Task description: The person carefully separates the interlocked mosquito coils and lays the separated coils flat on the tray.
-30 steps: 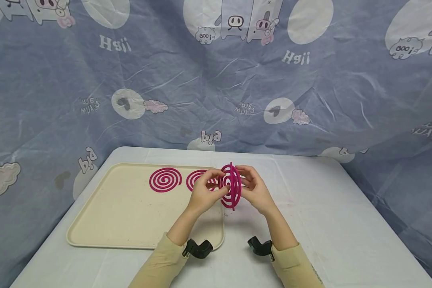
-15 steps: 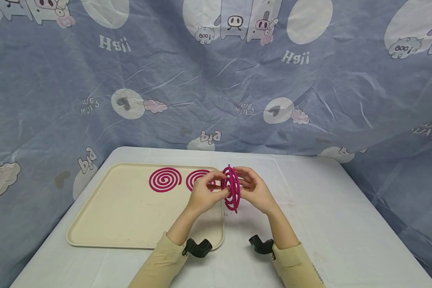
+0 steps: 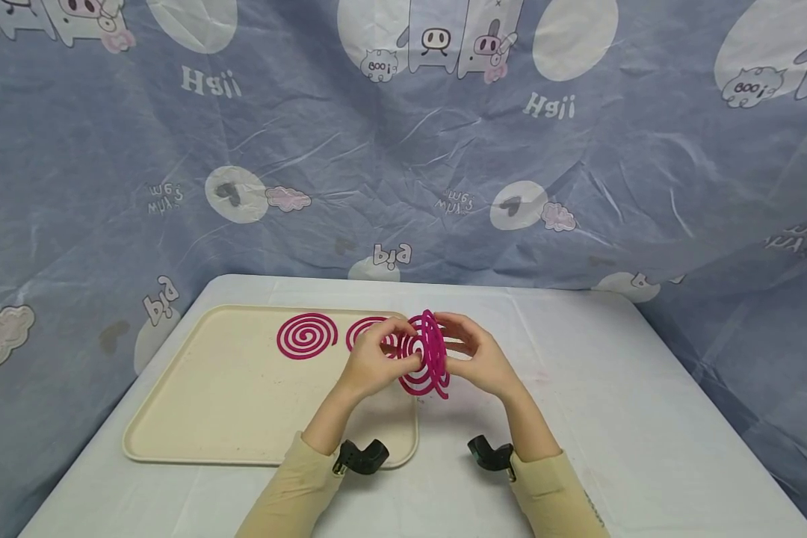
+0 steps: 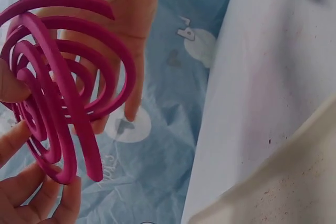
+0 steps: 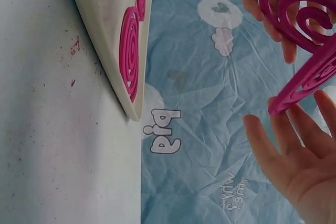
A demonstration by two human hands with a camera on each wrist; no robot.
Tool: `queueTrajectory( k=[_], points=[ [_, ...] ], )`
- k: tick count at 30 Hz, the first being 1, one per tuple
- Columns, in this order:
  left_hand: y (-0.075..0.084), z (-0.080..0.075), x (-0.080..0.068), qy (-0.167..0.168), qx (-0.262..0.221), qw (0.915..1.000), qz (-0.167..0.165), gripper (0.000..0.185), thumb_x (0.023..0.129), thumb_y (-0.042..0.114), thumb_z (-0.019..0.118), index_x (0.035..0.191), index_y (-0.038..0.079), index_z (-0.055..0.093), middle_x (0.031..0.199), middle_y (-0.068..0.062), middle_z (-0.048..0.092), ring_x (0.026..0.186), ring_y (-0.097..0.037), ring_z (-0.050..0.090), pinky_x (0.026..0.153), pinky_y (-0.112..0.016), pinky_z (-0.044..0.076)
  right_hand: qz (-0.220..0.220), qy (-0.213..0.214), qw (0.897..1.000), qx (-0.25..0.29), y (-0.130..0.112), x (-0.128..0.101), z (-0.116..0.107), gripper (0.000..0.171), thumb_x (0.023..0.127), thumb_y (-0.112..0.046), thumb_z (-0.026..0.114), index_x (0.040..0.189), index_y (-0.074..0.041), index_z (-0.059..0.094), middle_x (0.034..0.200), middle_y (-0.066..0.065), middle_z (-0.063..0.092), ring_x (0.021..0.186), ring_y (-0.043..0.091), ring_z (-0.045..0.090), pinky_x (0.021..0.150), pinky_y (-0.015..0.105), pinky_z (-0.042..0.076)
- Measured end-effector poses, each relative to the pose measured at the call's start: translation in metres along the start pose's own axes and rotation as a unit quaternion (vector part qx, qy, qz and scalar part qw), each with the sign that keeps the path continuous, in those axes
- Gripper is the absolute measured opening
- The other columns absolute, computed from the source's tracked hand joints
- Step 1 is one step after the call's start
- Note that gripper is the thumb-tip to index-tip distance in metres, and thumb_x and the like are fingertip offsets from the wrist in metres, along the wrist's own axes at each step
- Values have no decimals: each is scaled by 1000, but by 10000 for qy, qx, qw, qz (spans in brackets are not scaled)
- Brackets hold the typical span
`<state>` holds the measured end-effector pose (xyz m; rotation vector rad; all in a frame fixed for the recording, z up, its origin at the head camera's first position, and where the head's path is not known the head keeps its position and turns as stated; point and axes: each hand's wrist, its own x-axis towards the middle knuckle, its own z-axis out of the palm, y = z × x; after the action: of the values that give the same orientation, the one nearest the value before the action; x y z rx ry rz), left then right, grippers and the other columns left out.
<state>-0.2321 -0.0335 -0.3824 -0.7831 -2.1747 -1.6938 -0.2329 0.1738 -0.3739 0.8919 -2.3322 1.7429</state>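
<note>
A magenta double spiral coil [image 3: 427, 355] is held upright above the table, just off the tray's right edge. My left hand [image 3: 375, 364] pinches its middle from the left, and my right hand [image 3: 479, 357] holds it from the right, fingers behind it. In the left wrist view the coil [image 4: 58, 93] has its two spirals pulled partly apart, with the right hand's fingers [image 4: 123, 19] behind them. The right wrist view shows the coil [image 5: 307, 22] meeting my right hand's fingertips [image 5: 286, 114]. Two more coils, one [image 3: 306, 335] in full view and one [image 3: 363, 330] half hidden by my left hand, lie flat on the tray.
A cream tray [image 3: 208, 403] lies on the left half of the white table [image 3: 612, 418]. A blue printed cloth [image 3: 403, 164] hangs behind and round the table. Black wrist cameras [image 3: 359, 457] sit on both forearms.
The coil has turned to face the camera more, and its two spirals have spread apart at the lower left. Both hands have stayed on it and shifted slightly left.
</note>
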Motion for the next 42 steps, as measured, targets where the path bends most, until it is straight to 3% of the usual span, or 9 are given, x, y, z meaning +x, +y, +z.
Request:
queueTrajectory(
  k=[4,9,13,19,25,27,33,39,42],
  points=[
    [0,-3,0,-40,61,10000,27,27,70,6,76,95,7,65,101,-4,62,84,-23,55,69,-40,51,111,-8,9999,18,0,0,0,64,78,5,69,137,-3,44,133,16,48,118,33,48,90,44,49],
    [5,-9,1,-178,-100,9995,-256,30,72,3,75,99,1,63,110,-12,59,91,-31,52,72,-45,47,322,57,9993,194,2,-1,-4,65,77,5,67,137,-7,44,132,15,48,112,32,51,80,36,54],
    [20,-18,0,-288,-741,9952,-575,31,74,-4,72,102,-5,59,113,-18,56,99,-33,52,82,-45,50,446,189,9965,688,3,-2,-9,68,77,7,69,137,-6,41,132,19,43,106,29,56,77,38,55],
    [14,-25,2,-346,-1695,9824,-709,33,77,-11,68,109,-8,57,114,-19,57,108,-28,54,94,-35,47,733,476,9922,893,2,-1,-11,69,75,5,74,136,-8,43,131,16,45,104,26,60,78,38,54],
    [-1,-27,3,-603,-1535,9792,-1186,33,78,-11,66,110,-6,61,115,-17,61,99,-21,59,81,-26,52,934,93,9935,638,-1,-3,-14,60,83,-2,69,136,-11,44,123,19,52,97,27,63,76,37,56],
    [-7,-28,4,-734,-1529,9772,-1276,34,78,-11,66,111,-6,61,112,-18,62,92,-19,60,77,-26,53,924,-149,9937,610,0,-4,-17,55,87,-5,65,137,-8,42,121,20,54,92,22,64,76,36,56],
    [-10,-37,3,-1215,-1522,9714,-1358,31,79,-5,69,109,-5,63,96,-16,65,76,-17,63,68,-30,56,1122,-754,9904,298,2,-6,-27,42,96,-13,53,135,2,46,99,24,63,77,23,66,68,34,57],
    [-11,-47,1,-2034,-1465,9569,-1469,19,78,-5,69,97,-8,65,83,-10,68,68,-13,62,60,-25,53,1291,-1021,9861,-231,4,-9,-35,30,94,-12,56,117,8,60,83,18,65,62,17,59,52,27,51],
    [-13,-48,1,-2163,-1403,9553,-1445,17,79,-5,68,95,-9,66,82,-10,69,68,-11,62,59,-24,53,1286,-927,9869,-313,4,-9,-34,27,93,-11,58,112,7,63,74,14,62,53,13,50,46,24,45]
  ],
)
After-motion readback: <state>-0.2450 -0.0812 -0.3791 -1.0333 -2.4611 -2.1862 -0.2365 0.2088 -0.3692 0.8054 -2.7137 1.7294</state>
